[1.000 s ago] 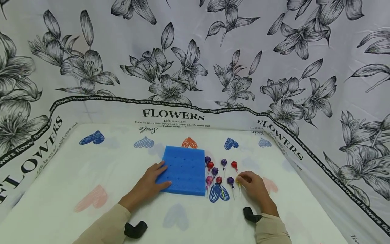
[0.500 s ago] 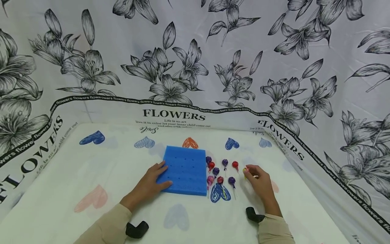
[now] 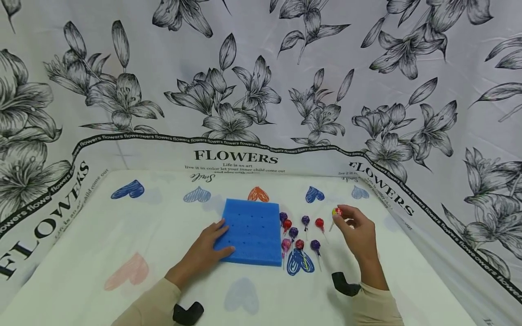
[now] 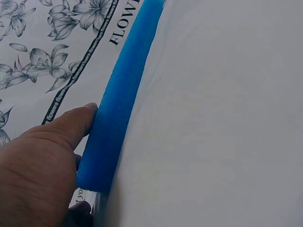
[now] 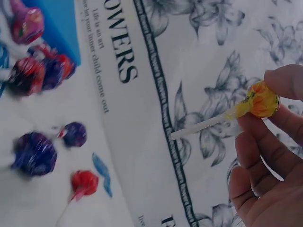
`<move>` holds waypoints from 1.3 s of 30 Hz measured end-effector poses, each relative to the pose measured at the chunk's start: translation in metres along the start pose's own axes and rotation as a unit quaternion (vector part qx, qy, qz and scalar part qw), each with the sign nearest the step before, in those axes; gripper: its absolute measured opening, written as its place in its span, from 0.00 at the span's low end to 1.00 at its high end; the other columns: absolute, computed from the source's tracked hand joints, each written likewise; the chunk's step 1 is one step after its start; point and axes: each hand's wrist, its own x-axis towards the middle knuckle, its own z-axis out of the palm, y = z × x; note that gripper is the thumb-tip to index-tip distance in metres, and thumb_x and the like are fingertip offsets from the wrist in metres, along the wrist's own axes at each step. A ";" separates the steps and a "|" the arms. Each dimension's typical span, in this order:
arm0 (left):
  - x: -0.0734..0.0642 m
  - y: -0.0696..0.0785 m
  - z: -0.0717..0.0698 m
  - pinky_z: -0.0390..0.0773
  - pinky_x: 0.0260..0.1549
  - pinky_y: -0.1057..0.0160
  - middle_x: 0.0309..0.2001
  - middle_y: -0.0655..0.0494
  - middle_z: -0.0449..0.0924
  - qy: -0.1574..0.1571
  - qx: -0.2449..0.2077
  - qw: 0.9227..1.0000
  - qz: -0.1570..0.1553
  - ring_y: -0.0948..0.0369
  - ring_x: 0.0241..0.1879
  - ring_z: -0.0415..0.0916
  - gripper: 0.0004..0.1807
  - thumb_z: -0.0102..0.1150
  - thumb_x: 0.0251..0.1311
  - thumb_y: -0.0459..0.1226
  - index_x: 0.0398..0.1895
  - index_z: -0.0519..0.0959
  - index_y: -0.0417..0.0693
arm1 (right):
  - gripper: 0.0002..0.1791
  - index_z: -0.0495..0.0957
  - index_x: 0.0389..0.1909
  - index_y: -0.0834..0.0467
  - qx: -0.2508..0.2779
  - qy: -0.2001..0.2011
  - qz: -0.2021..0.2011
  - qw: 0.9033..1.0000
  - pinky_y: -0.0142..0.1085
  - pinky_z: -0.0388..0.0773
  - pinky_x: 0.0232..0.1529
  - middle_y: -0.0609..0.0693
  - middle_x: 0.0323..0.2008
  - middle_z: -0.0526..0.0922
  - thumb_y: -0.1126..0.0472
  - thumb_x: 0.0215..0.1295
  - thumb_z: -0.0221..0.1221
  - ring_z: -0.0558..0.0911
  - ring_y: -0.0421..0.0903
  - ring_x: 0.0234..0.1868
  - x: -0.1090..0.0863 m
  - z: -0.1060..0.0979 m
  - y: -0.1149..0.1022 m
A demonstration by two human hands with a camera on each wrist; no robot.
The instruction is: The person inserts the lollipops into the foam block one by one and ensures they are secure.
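Observation:
My right hand [image 3: 360, 233] pinches a yellow-wrapped lollipop [image 5: 262, 100] by its candy end, between thumb and fingers. Its white stick points away from the fingers in the right wrist view, with nothing around its tip. In the head view this lollipop is up off the table, right of the others. At the left side of a blue foam block [image 3: 254, 233], my left hand [image 3: 204, 249] rests with fingers and thumb spread on its edge. Small holes in rows dot the block's top. The left wrist view shows the thumb [image 4: 78, 123] touching the foam.
Several lollipops lie right of the block, among them a red one [image 3: 320, 222], a purple one [image 3: 315, 245] and a pink one [image 3: 286, 245]. Hearts are printed on the white tablecloth [image 3: 171, 226]. A floral curtain [image 3: 261, 113] stands behind.
My right hand has lifted the yellow lollipop off the table and moved it right and away from the others. My left hand has stayed on the foam block.

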 end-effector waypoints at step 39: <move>-0.007 0.008 0.000 0.57 0.63 0.41 0.72 0.47 0.57 0.010 -0.003 1.000 -0.001 0.43 0.71 0.49 0.40 0.65 0.58 0.53 0.68 0.68 0.39 | 0.18 0.78 0.54 0.65 0.211 0.004 -0.186 0.960 0.41 0.75 0.45 0.57 0.47 0.81 0.69 0.62 0.63 0.78 0.50 0.47 0.025 0.106 -0.116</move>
